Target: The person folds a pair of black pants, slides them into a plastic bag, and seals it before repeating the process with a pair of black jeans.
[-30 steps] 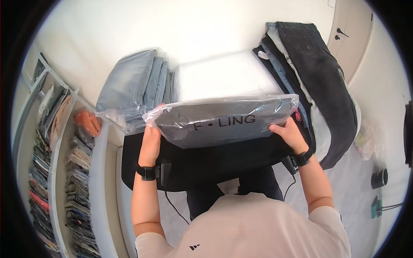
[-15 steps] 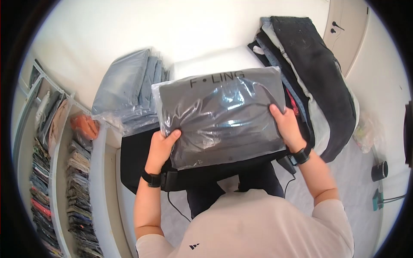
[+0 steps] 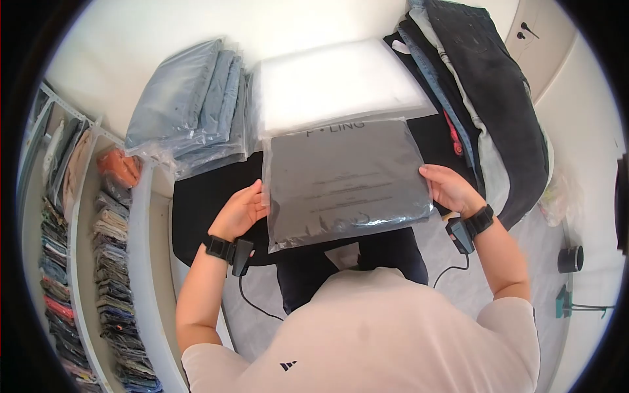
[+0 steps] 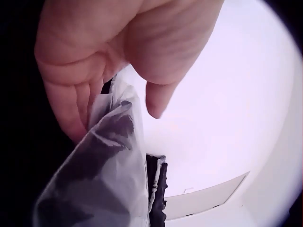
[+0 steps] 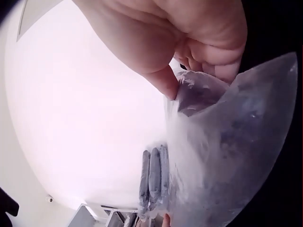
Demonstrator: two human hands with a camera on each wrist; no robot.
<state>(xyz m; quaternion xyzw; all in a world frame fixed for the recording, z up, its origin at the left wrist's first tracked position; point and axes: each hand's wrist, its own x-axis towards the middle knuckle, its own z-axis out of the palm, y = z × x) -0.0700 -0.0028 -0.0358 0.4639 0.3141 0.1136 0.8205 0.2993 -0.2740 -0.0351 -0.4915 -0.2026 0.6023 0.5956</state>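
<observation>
A flat clear plastic bag holding a dark grey folded garment (image 3: 344, 180), printed "F • LING" near its far edge, is held level above a black table (image 3: 203, 209). My left hand (image 3: 244, 211) grips its left edge, with the fingers under the bag (image 4: 102, 156) and the thumb (image 4: 158, 97) above it. Opposite, my right hand (image 3: 445, 188) pinches the right edge, its thumb (image 5: 163, 80) pressing the plastic (image 5: 222, 156). Both wrists wear black bands with small cameras.
A stack of bagged light-blue jeans (image 3: 190, 108) stands at the back left, a pile of empty clear bags (image 3: 334, 82) behind the held bag. Loose dark and blue jeans (image 3: 485, 92) are heaped on the right. Shelves of folded clothes (image 3: 85, 249) run along the left.
The bag has been tipped from facing me edge-on to lying flat, and lowered toward me. Both hands kept their grip on its sides and moved down.
</observation>
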